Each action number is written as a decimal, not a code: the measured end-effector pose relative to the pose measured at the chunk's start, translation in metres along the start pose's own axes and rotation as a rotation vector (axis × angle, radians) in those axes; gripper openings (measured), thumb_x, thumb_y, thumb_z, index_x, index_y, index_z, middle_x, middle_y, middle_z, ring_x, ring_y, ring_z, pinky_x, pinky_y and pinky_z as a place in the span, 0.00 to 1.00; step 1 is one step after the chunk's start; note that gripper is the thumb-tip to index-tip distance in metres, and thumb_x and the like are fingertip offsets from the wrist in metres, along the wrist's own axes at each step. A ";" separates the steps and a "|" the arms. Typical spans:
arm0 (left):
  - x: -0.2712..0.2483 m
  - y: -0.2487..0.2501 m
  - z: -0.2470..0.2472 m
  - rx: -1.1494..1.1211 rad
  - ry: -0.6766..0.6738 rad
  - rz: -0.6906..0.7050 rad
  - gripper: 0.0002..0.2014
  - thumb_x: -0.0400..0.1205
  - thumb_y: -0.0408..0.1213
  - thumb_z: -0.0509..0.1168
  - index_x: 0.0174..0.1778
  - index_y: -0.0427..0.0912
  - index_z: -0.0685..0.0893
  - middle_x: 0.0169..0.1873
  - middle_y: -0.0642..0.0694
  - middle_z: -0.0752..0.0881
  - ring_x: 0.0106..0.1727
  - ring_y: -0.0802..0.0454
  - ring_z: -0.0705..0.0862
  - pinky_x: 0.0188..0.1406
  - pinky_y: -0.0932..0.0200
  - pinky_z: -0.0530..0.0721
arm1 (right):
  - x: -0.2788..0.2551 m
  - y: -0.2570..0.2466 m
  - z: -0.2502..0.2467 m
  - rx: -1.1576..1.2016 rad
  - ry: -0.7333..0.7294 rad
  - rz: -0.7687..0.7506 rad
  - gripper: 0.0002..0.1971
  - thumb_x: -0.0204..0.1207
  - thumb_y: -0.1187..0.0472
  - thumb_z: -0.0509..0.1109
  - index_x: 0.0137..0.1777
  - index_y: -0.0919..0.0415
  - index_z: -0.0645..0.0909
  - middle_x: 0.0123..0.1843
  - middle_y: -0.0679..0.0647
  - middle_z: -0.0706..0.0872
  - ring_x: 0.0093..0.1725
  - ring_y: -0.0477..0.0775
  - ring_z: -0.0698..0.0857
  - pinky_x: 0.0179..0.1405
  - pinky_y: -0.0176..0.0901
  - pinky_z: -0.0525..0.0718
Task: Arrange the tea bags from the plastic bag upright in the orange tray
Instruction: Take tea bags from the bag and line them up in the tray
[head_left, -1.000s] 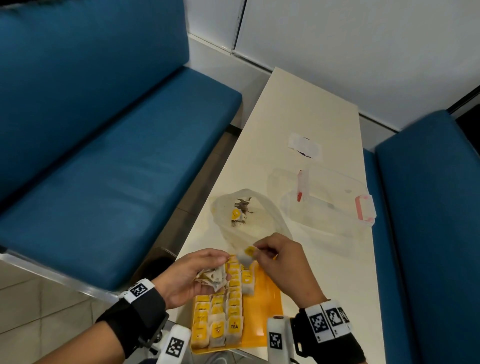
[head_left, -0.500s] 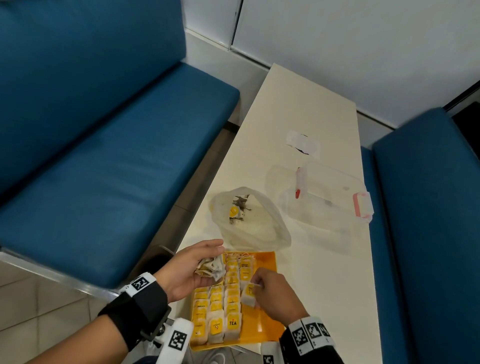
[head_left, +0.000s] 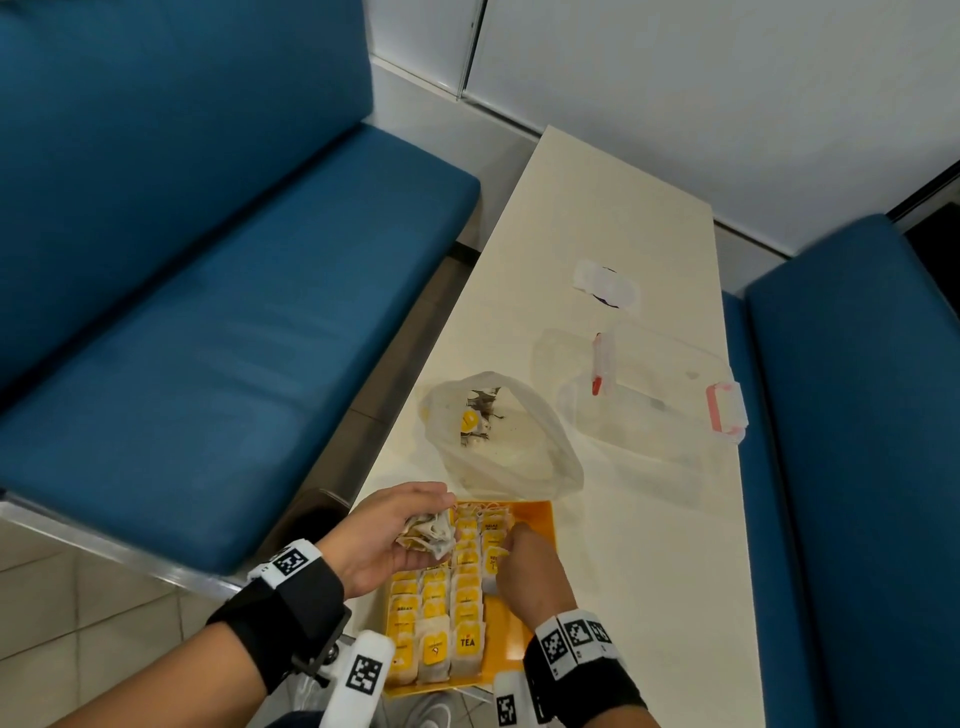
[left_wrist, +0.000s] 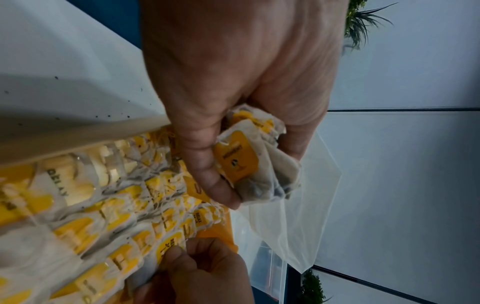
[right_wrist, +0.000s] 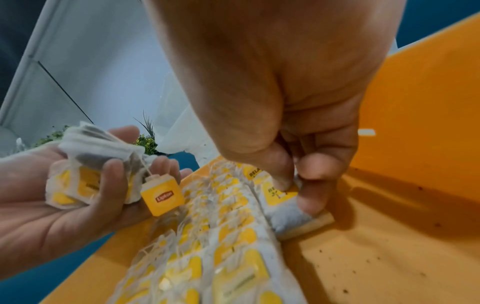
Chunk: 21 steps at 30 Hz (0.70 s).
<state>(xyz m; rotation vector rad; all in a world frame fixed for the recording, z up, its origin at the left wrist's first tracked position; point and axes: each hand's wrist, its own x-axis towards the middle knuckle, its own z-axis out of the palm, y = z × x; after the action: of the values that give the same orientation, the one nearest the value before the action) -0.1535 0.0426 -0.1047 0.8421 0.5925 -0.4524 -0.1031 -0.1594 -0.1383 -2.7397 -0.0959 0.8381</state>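
The orange tray (head_left: 535, 525) lies at the table's near end, with several rows of upright tea bags (head_left: 452, 618) filling its left part. My right hand (head_left: 511, 564) pinches one tea bag (right_wrist: 281, 200) by its top and holds it against the right-most row, low in the tray (right_wrist: 389, 236). My left hand (head_left: 415, 530) hovers over the tray's far left corner, palm up, gripping a small bundle of tea bags (head_left: 426, 532) (left_wrist: 254, 164) (right_wrist: 85, 170); a yellow tag (right_wrist: 162, 197) dangles from it. Just beyond the tray lies the plastic bag (head_left: 519, 447), with a few tea bags (head_left: 475, 421) inside.
A clear plastic box (head_left: 649, 400) with pink clips and its lid sits on the white table (head_left: 623, 208) beyond the bag, and a small white wrapper (head_left: 605, 278) lies farther back. Blue benches (head_left: 208, 312) flank the table. The tray's right part (right_wrist: 376, 257) is bare.
My right hand came back from the tray's far edge and lowered its tea bag into the tray beside the right-most row. The left hand stayed over the tray's far left corner with its bundle.
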 end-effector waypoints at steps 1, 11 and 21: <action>0.000 0.000 0.000 0.003 -0.001 0.001 0.24 0.78 0.38 0.77 0.70 0.40 0.83 0.53 0.35 0.91 0.52 0.42 0.93 0.42 0.49 0.91 | 0.000 0.000 0.002 0.012 0.021 0.014 0.20 0.73 0.63 0.78 0.63 0.63 0.79 0.62 0.58 0.87 0.61 0.57 0.86 0.52 0.41 0.84; 0.002 0.000 0.000 0.019 -0.005 -0.011 0.21 0.79 0.35 0.76 0.69 0.40 0.84 0.62 0.30 0.89 0.55 0.39 0.92 0.48 0.46 0.91 | -0.001 0.003 0.004 0.113 0.019 0.040 0.14 0.71 0.60 0.78 0.56 0.59 0.85 0.57 0.53 0.90 0.56 0.54 0.88 0.49 0.41 0.85; 0.000 0.005 -0.002 0.095 -0.006 -0.026 0.25 0.73 0.36 0.79 0.68 0.39 0.86 0.59 0.31 0.91 0.55 0.38 0.91 0.45 0.47 0.91 | 0.001 -0.006 0.007 0.172 0.078 0.026 0.06 0.72 0.69 0.66 0.45 0.62 0.83 0.48 0.57 0.89 0.49 0.57 0.88 0.46 0.46 0.86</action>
<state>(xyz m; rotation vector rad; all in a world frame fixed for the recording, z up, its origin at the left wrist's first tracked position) -0.1510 0.0473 -0.1035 0.9235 0.5799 -0.5093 -0.1058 -0.1514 -0.1423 -2.6126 0.0270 0.7102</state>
